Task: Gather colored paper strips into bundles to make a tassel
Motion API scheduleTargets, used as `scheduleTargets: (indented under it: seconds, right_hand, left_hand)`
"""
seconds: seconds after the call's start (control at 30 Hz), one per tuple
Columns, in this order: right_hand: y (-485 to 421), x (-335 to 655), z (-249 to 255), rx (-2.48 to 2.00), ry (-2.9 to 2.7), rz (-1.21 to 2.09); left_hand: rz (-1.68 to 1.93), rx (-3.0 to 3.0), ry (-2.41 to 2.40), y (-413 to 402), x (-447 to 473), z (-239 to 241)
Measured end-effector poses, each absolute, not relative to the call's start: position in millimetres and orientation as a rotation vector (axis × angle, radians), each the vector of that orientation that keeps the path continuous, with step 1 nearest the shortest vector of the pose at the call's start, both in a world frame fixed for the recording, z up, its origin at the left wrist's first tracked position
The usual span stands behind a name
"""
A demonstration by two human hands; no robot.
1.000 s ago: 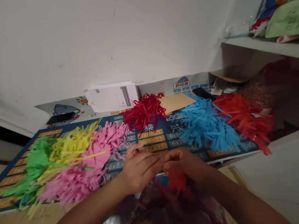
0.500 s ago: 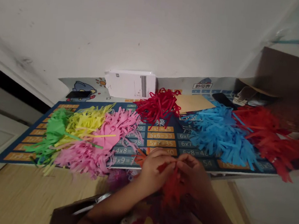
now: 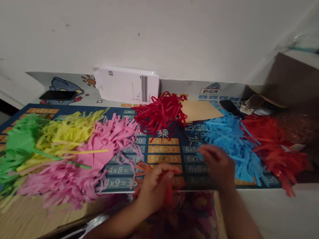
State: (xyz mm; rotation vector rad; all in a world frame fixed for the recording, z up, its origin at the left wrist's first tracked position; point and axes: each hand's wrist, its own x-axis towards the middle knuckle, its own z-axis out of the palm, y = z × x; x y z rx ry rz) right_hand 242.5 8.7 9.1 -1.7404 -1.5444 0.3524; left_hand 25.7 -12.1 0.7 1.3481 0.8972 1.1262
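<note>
In the head view, my left hand (image 3: 155, 185) is closed around a bunch of orange-red fringed paper (image 3: 170, 196) near the front edge of the table. Some orange strips (image 3: 142, 169) stick out to the left of that hand. My right hand (image 3: 221, 166), smeared by motion, hovers at the left side of the blue fringed paper (image 3: 231, 142); whether its fingers hold anything cannot be made out. Behind both hands lies a pile of dark red paper strips (image 3: 162, 114). Pink fringed paper (image 3: 100, 143) spreads out left of my left hand.
Yellow (image 3: 67, 130) and green fringed paper (image 3: 22, 135) lie at the left, red fringed paper (image 3: 276, 143) at the right. A white paper stack (image 3: 125, 85) leans on the wall. A tan sheet (image 3: 202, 110), a black phone-like object (image 3: 59, 95) and a binder clip (image 3: 251, 103) are at the back.
My hands have come apart. The right one has moved up and to the right, toward the blue paper, while the left keeps the orange-red paper. The view has shifted slightly.
</note>
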Motion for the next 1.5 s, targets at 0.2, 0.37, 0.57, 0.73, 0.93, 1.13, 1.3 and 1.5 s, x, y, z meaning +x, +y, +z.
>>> scheduleTargets:
  seconds: [0.2,0.37,0.57,0.73,0.93,1.13,1.3,1.5]
  right_hand:
    - [88,304,-5,-2.164,-1.968,0.185]
    - [86,301,-1,-2.237,-2.005,0.084]
    - [20,260,20,-1.652,-1.628,0.338]
    - [-34,195,14,-1.376,-1.421,0.839]
    - [-41,187,1,-1.416,-1.024,1.039]
    - [-43,185,-4,-1.483,-0.996,0.947]
    - [-45,187,-3,-1.525,-1.141,0.859]
    - [-46,197,2,-1.508,-1.386,0.845]
  left_hand:
    - [1.005,0.814,0.795,-5,30,-4]
    - [0.982,0.903,0.854,0,24,-7]
    - [1.121,1.468,0.993,5,17,0]
    - [1.163,1.612,1.057,2,25,2]
    - [1.181,1.743,1.055,-2,25,3]
    - [1.165,1.773,1.019,-4,23,2]
    - [1.118,1.883,0.994,-2,18,3]
    - [0.95,2.081,0.849,4,10,6]
